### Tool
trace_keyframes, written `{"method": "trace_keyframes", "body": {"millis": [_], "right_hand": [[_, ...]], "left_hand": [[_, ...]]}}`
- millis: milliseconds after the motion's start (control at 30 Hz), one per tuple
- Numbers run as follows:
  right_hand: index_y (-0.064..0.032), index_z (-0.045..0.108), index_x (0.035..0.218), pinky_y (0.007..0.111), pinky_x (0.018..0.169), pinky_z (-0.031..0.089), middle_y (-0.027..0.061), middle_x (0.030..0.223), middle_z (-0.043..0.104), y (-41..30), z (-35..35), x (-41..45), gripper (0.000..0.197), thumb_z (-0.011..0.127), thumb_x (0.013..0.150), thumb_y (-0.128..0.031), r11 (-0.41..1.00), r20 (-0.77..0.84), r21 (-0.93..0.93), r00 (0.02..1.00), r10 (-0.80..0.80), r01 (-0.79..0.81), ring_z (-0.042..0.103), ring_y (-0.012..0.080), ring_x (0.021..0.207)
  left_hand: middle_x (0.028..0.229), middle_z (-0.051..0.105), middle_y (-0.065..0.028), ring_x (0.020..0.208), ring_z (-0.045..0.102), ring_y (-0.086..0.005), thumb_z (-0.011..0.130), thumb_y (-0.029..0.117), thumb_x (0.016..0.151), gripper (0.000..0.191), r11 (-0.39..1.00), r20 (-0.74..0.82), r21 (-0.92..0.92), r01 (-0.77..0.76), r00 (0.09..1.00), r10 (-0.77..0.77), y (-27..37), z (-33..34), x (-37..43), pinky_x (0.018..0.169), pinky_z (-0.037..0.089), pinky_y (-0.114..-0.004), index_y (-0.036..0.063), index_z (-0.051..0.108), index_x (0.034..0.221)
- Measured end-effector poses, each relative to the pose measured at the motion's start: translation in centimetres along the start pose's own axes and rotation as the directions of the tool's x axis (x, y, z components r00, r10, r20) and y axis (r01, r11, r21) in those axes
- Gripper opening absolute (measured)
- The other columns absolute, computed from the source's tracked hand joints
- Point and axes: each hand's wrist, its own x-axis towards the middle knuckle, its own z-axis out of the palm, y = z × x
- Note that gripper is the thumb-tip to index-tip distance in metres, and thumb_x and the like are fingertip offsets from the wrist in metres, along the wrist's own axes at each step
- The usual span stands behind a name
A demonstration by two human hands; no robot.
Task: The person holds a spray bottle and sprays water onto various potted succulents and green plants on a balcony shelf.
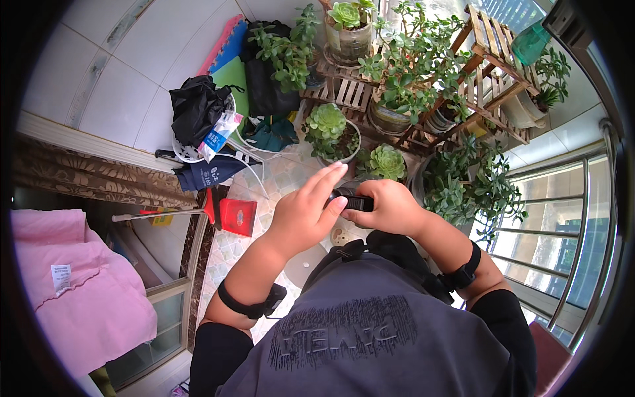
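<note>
Before my waist, my right hand (389, 206) grips a small black object (360, 202) with a ribbed side, its thumb along the near edge. Most of that object is hidden by my fingers. My left hand (307, 208) is at the object's left end with its fingers stretched forward and its thumb apart from them. Whether the left hand touches the object I cannot tell. Just beyond both hands stand a potted succulent (326, 121) with a pale green rosette and, to its right, a second rosette succulent (387, 162).
Wooden slatted stands (496, 64) hold leafy potted plants; a green translucent bottle (531, 43) is on top. At left, a black plastic bag (201, 109) sits above a red dustpan (238, 217). Pink cloth (84, 297) hangs far left, and metal railings (583, 198) line the right.
</note>
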Motion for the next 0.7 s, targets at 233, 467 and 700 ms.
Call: {"method": "trace_keyframes", "body": {"millis": [233,467,700], "right_hand": [[-0.0045,0.052,0.075,0.024,0.049,0.038,-0.0009,0.057,0.047,13.6,-1.4,-3.2,0.033,0.055,0.088,-0.035,0.632,-0.080,0.741,0.906,0.416,-0.225,0.046,0.0080,0.052],[-0.0072,0.047,0.073,0.026,0.050,0.037,0.0024,0.060,0.047,22.7,-2.0,-1.4,0.038,0.048,0.091,-0.040,0.301,-0.105,0.946,0.768,0.632,-0.118,0.045,0.0126,0.052],[-0.0071,0.050,0.082,0.030,0.054,0.042,0.0048,0.067,0.052,33.4,-5.6,2.9,0.036,0.055,0.086,-0.042,0.119,-0.066,0.992,0.605,0.793,-0.049,0.050,0.0181,0.057]], "left_hand": [[0.126,0.049,-0.0160,0.059,0.045,-0.0079,0.056,0.002,0.080,0.040,0.974,-0.288,-0.021,0.225,0.932,-0.222,0.7,-2.2,-0.1,0.064,0.043,-0.023,-0.0015,0.049,0.119],[0.116,0.055,-0.0144,0.059,0.049,-0.0107,0.059,0.002,0.077,0.036,0.895,-0.255,-0.069,0.442,0.859,-0.444,3.3,0.1,-2.0,0.062,0.045,-0.024,0.0006,0.055,0.113],[0.101,0.062,-0.0129,0.061,0.056,-0.0180,0.060,0.006,0.076,0.026,0.833,-0.136,-0.002,0.553,0.825,-0.548,7.0,1.8,-1.6,0.064,0.048,-0.029,0.0009,0.060,0.103]]}}
